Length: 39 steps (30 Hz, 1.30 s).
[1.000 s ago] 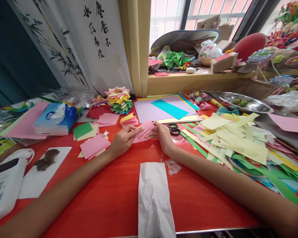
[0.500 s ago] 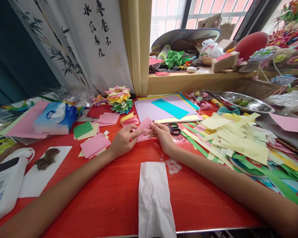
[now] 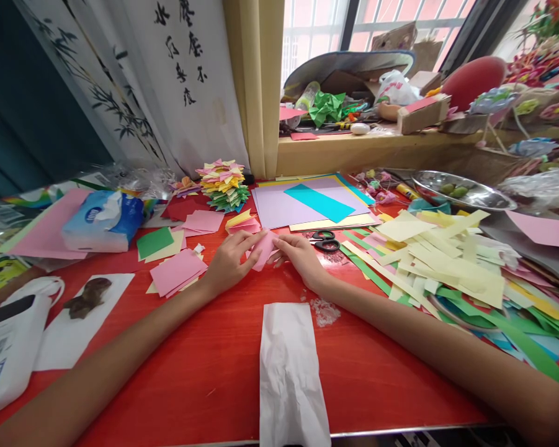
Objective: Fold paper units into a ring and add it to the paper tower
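A small pink paper square [image 3: 263,247] lies folded on the red table [image 3: 205,366], pinched between both hands. My left hand [image 3: 230,261] grips its left side with curled fingers. My right hand [image 3: 298,257] presses its right side, fingers closed on the fold. Black scissors [image 3: 324,240] lie just right of my right hand. A loose pile of pink squares [image 3: 175,273] sits left of my left hand. A stack of folded multicoloured pieces [image 3: 223,185] stands behind the hands.
A white paper strip [image 3: 288,372] lies at the front edge. Lilac and teal sheets [image 3: 307,205] lie behind the hands. Yellow and green offcuts [image 3: 447,267] cover the right side. A tissue pack [image 3: 103,221] and white bag [image 3: 9,347] sit at the left. A metal bowl [image 3: 460,192] stands at the back right.
The pink paper has gone from held open and raised to folded narrower and lower between the hands. Both hands have drawn closer together.
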Each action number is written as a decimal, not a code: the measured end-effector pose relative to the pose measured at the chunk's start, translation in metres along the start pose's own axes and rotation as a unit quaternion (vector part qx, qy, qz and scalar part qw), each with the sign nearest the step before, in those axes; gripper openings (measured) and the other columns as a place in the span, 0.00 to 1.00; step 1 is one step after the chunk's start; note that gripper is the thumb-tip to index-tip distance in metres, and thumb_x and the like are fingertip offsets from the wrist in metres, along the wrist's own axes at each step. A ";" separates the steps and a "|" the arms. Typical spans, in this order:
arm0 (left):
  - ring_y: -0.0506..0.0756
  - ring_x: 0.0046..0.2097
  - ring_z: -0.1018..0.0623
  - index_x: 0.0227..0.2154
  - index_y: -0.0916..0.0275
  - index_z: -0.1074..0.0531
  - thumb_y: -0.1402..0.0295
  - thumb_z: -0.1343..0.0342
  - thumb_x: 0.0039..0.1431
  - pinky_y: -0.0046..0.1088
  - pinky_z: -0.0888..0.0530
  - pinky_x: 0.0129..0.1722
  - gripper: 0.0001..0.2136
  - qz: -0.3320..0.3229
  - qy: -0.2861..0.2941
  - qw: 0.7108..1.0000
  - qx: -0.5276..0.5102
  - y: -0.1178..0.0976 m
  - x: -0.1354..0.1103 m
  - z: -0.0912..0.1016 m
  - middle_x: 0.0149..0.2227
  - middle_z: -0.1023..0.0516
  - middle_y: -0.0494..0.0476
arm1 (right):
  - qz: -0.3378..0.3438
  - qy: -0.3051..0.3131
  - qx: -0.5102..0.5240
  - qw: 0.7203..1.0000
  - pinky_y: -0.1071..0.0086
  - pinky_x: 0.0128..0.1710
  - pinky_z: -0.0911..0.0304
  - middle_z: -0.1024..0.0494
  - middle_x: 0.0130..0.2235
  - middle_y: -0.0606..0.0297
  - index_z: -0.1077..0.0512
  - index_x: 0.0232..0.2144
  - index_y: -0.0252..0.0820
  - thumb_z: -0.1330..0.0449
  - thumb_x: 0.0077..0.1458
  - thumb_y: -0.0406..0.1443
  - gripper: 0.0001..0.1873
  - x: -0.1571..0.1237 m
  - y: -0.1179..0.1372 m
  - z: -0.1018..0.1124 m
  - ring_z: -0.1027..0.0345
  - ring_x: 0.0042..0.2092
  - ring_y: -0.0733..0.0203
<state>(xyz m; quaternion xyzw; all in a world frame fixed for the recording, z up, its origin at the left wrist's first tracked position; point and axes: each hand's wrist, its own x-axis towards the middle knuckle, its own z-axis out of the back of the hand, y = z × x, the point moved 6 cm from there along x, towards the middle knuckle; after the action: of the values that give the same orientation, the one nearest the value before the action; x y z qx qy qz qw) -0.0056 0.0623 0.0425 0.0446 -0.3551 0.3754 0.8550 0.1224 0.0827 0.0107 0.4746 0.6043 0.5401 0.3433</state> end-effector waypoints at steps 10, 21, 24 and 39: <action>0.52 0.41 0.30 0.53 0.60 0.36 0.67 0.54 0.61 0.29 0.32 0.43 0.17 0.005 0.014 1.000 -0.003 0.002 -0.001 -0.002 0.38 0.30 0.56 | 0.004 0.000 0.003 1.000 0.77 0.22 0.38 0.27 0.22 0.67 0.31 0.25 0.37 0.43 0.49 0.41 0.11 -0.001 0.002 -0.001 0.30 0.24 0.67; 0.50 0.39 0.29 0.45 0.61 0.31 0.66 0.54 0.60 0.26 0.32 0.41 0.13 0.086 0.059 0.983 -0.150 0.004 0.004 0.001 0.38 0.27 0.54 | 0.000 0.017 -0.035 0.999 0.76 0.22 0.39 0.24 0.27 0.66 0.28 0.28 0.38 0.46 0.51 0.38 0.10 -0.001 0.000 -0.003 0.32 0.23 0.68; 0.50 0.40 0.28 0.41 0.61 0.29 0.65 0.53 0.60 0.26 0.31 0.40 0.11 0.113 0.063 0.972 -0.194 0.008 0.004 0.000 0.39 0.27 0.54 | -0.006 0.033 -0.046 0.998 0.75 0.22 0.39 0.24 0.27 0.66 0.27 0.28 0.38 0.46 0.52 0.37 0.10 -0.002 0.000 -0.006 0.32 0.22 0.68; 0.49 0.35 0.29 0.44 0.59 0.31 0.68 0.52 0.59 0.23 0.32 0.34 0.11 0.121 0.038 0.977 -0.174 0.013 0.002 0.000 0.34 0.28 0.52 | -0.023 0.038 -0.090 0.995 0.76 0.20 0.40 0.29 0.18 0.70 0.33 0.21 0.38 0.46 0.52 0.37 0.11 -0.004 -0.001 -0.007 0.34 0.19 0.69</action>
<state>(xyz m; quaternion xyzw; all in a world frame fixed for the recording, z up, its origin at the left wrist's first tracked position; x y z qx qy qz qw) -0.0136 0.0729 0.0413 -0.1622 -0.3850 0.4098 0.8109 0.1170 0.0763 0.0107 0.4065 0.5766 0.6022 0.3736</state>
